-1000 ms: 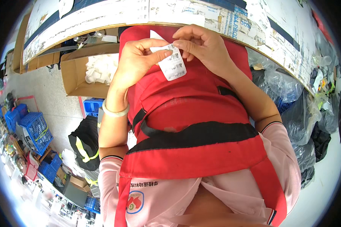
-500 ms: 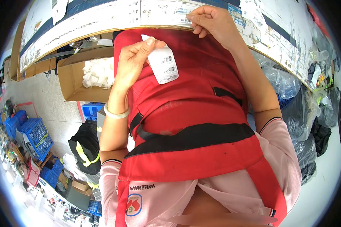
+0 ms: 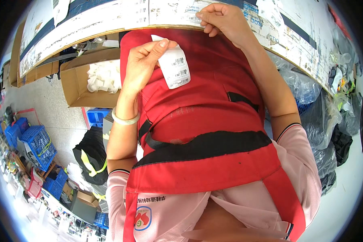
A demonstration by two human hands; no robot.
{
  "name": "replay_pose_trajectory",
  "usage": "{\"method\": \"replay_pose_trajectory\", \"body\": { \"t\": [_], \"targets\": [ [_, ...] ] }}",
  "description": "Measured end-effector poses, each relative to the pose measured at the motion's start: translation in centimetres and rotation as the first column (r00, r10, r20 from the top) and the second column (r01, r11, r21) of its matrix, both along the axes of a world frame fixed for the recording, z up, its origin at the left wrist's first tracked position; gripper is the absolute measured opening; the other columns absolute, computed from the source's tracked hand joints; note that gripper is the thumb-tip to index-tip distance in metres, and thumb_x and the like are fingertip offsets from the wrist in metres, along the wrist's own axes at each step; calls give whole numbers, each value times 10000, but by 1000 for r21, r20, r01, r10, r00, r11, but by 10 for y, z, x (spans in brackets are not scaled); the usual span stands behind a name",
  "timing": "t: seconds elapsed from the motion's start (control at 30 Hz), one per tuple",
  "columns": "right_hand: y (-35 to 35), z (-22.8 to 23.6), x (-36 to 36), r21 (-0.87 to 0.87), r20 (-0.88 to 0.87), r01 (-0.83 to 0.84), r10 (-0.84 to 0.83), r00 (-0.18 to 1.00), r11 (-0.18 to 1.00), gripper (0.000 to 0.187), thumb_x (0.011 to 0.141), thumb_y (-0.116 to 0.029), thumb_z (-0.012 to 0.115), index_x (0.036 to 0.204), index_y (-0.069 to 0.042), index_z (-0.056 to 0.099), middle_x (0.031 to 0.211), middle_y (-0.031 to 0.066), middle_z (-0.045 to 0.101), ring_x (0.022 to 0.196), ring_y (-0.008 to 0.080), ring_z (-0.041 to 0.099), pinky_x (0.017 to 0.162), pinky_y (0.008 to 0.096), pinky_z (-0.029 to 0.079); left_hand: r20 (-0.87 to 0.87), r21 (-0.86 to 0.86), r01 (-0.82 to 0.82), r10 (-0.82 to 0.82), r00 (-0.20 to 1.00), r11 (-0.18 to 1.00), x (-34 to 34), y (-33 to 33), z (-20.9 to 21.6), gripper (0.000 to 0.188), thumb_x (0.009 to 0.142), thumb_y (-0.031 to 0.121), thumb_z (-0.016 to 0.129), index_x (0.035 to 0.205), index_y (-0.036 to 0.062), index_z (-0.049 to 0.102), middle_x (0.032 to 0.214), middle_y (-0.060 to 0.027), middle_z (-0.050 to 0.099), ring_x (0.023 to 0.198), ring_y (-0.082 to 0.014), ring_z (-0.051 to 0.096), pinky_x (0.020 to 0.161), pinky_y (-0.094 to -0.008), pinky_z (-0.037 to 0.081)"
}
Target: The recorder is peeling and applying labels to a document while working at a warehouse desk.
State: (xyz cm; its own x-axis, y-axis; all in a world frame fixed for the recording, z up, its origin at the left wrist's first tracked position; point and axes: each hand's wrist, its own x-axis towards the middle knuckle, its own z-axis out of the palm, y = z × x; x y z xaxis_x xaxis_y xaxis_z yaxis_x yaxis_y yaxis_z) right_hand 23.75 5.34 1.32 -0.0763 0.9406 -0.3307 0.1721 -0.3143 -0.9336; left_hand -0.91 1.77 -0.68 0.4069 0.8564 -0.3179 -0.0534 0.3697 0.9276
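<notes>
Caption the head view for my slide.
Left hand pinches white label strip over red apron; right hand near the worktable.

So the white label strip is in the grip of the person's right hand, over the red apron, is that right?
Not the right hand: the head view shows the white label strip in the grip of the left hand. The red apron is indeed beneath it.

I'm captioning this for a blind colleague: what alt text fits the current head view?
A person's left hand pinches a strip of white barcode labels in front of a red apron. The right hand, fingers curled, is over the edge of a worn white worktop; whether it holds anything is unclear. At left, an open cardboard box holds white scraps.
</notes>
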Motion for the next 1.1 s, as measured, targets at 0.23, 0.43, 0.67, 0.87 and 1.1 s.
{"method": "replay_pose_trajectory", "body": {
  "t": [0.23, 0.43, 0.67, 0.87, 1.1],
  "targets": [
    [0, -1, 1, -9, 1, 1, -1, 1000, 1000, 175, 887, -113, 635, 855, 59, 623, 701, 86, 632, 548, 123, 602, 464, 226, 489, 14, -8, -3, 3, 1000, 1000, 1, 0, 0, 306, 942, 257, 592, 1033, -19, 689, 898, -64, 694, 782, -101, 624, 710, -234, 514],
    [1, -2, 0, -1, 2, -6, 6, 1000, 1000, 179, 888, -116, 631, 845, 58, 627, 694, 85, 631, 539, 124, 600, 461, 227, 486, 23, -16, -7, 7, 1000, 1000, 2, 0, -1, 306, 944, 258, 588, 1027, -18, 691, 887, -63, 693, 765, -100, 624, 698, -232, 514],
    [1, 0, -4, 10, 57, -4, 3, 998, 1000, 170, 884, -104, 618, 845, 61, 627, 686, 85, 628, 539, 127, 600, 461, 231, 486, 18, -31, 6, -5, 1000, 999, 3, -1, -1, 314, 947, 266, 583, 1027, -19, 689, 874, -62, 693, 757, -101, 627, 684, -233, 515],
    [2, 6, -8, -8, 101, -33, 34, 994, 999, 165, 887, -101, 613, 859, 61, 620, 689, 87, 625, 554, 129, 603, 470, 235, 497, 9, -36, -11, 12, 1000, 999, 4, -2, -1, 342, 953, 296, 570, 1024, -16, 690, 866, -67, 691, 758, -102, 632, 686, -236, 516],
    [-16, 4, 19, 121, 24, -30, 27, 999, 992, 231, 929, -239, 603, 971, -18, 656, 730, 1, 616, 604, 54, 571, 528, 179, 467, 106, -168, -33, 51, 993, 985, 3, -1, 9, 358, 986, 296, 502, 1100, -4, 660, 804, -27, 656, 619, -62, 553, 542, -206, 422]
  ]
}}
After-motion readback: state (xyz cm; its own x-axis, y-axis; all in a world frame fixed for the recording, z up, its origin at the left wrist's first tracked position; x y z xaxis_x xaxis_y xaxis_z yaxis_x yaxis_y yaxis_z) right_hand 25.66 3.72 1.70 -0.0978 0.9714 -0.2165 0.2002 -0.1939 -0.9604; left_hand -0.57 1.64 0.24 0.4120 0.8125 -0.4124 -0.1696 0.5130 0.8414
